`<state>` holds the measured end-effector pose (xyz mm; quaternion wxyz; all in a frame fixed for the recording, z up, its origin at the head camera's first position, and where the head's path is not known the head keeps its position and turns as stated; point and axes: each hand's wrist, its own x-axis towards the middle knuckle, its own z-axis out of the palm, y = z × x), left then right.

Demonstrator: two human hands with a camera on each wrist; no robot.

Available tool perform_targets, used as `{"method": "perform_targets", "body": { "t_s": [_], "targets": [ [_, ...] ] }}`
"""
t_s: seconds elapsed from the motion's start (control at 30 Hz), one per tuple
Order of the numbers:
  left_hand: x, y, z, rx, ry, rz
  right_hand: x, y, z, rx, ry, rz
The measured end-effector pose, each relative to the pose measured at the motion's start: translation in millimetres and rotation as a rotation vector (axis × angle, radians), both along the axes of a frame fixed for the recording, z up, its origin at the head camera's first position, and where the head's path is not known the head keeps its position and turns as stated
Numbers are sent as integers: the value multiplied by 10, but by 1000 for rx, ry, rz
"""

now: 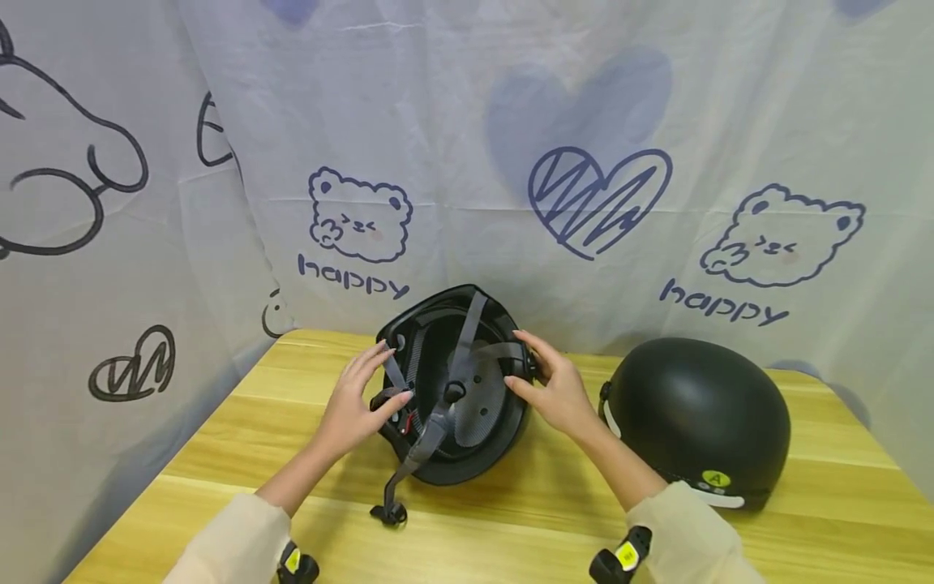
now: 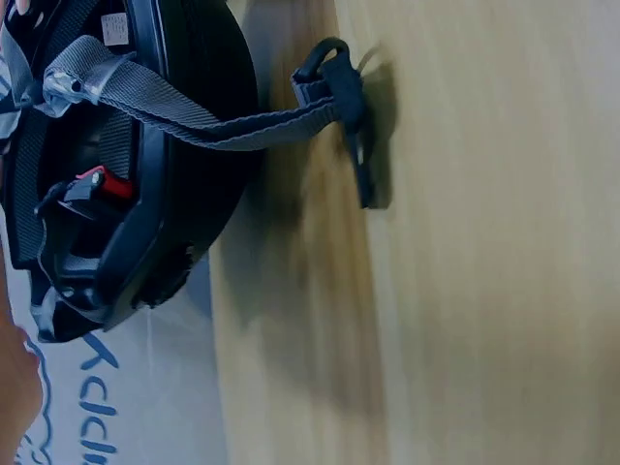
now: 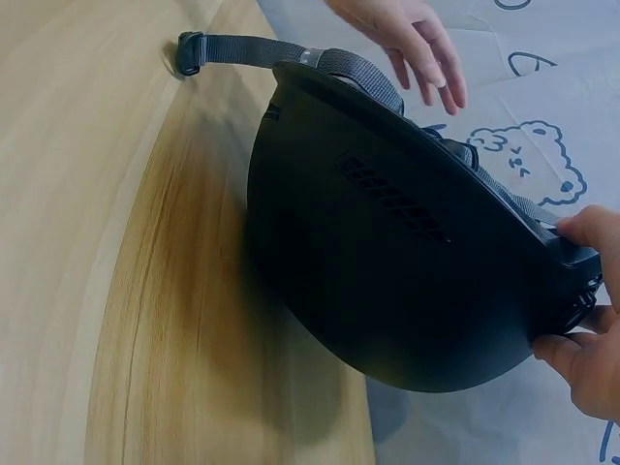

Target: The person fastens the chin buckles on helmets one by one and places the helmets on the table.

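Note:
A black helmet (image 1: 474,468) lies tipped on the table with its hollow inside facing me. Thumb and fingers of my right hand (image 1: 558,389) grip its right rim, and the right wrist view shows them pinching the edge of the shell (image 3: 387,262). My left hand (image 1: 357,397) is at the left side of the opening, fingers spread and loosely bent; in the right wrist view it hovers apart from the rim. A grey chin strap (image 2: 194,116) hangs over the near edge, its black buckle (image 1: 390,513) down by the tabletop. A red-tabbed clasp (image 2: 114,184) sits inside the rim.
To the right stands a second matte black helmet (image 1: 700,414), dome up, with a yellow "A" sticker (image 1: 716,478). Both are on a wood-grain table (image 1: 467,543). Behind hangs a pale cloth (image 1: 452,122) printed with hearts and bears.

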<state>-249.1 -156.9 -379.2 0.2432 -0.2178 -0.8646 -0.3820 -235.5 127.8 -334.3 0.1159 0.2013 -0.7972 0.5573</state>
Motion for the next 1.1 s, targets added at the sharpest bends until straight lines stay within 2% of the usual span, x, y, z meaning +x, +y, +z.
{"method": "perform_targets", "body": {
  "t_s": [0.1,0.2,0.47,0.63,0.8,1.1],
  "targets": [
    [-11,29,36,-122,89,-44,-9,7,-2,4,-2,0],
    [-22,41,71,-223,125,-75,-16,11,-4,17,2,-3],
    [-57,82,204,-427,47,-204,-26,28,12,64,-10,-7],
    [-93,108,261,-580,51,-237,-33,20,27,75,2,-4],
    [-92,91,281,-638,42,-239,-32,12,31,77,-9,-9],
    [-97,33,348,-672,25,-262,-33,43,41,81,-26,-22]
  ]
}}
